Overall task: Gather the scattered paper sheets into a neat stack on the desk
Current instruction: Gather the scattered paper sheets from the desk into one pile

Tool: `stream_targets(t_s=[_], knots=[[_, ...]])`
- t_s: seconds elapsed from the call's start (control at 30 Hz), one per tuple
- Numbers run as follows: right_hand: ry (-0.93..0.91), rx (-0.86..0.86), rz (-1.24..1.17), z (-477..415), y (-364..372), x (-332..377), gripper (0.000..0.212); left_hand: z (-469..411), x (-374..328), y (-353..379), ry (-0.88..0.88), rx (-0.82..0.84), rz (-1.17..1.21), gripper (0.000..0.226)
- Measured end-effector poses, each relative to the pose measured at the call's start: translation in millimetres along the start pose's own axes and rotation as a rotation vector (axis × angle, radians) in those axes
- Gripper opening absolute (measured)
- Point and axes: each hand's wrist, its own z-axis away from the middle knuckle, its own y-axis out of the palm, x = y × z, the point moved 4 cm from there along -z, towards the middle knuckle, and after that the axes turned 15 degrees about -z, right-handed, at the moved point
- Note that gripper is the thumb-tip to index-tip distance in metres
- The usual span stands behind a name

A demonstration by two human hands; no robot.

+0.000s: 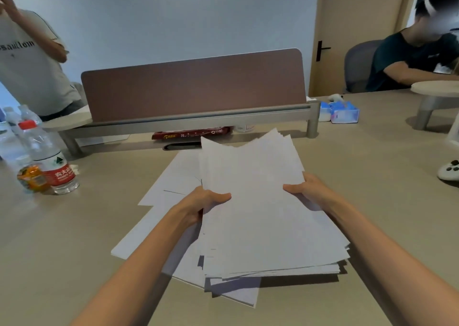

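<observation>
Left of centre, loose sheets (159, 201) lie flat on the desk (74, 226), partly under the bundle (260, 214). Your left hand (202, 201) pinches the bundle's left edge, thumb on top. Your right hand (304, 189) pinches the right edge the same way, hands apart. The paper should be light, floppy and slick sheet-to-sheet, and its edges are fanned. Hold mid-edge on both sides and tap the near edge down to square it.

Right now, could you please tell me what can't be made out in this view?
Head view: fingers of the left hand and right hand are hidden under the paper bundle; only thumbs show.
Loose sheets on the desk: partly covered by the bundle, count unknown.
Dark object under the shelf: bundle hides its right end.
</observation>
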Motion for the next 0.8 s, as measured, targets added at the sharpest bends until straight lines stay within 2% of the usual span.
stream_targets(t_s=[0.07,0.17,0.3,0.33,0.43,0.57,0.7,0.8], knots=[[-0.027,-0.017,0.004,-4,3,0,0.043,-5,3,-16,-0.025,-0.05,-0.017,0.027],[-0.038,-0.071,0.0,-10,2,2,0.045,-4,9,-43,-0.036,-0.202,-0.107,0.007],[-0.051,-0.078,0.013,-15,6,4,0.047,-6,31,-90,-0.019,-0.451,-0.172,0.008],[-0.052,-0.081,0.015,-16,6,4,0.047,-9,37,-102,-0.023,-0.532,-0.232,0.009],[-0.043,-0.087,0.035,-18,7,5,0.048,-12,40,-127,-0.093,-0.715,-0.659,0.012],[-0.031,-0.076,0.033,-20,15,7,0.043,-26,40,-127,-0.209,-0.684,-0.936,0.035],[-0.008,-0.058,0.05,-24,19,3,0.04,-37,38,-122,-0.354,-0.635,-1.066,0.076],[0.011,-0.066,0.073,-28,14,-3,0.046,-42,35,-125,-0.368,-0.568,-1.061,0.075]])
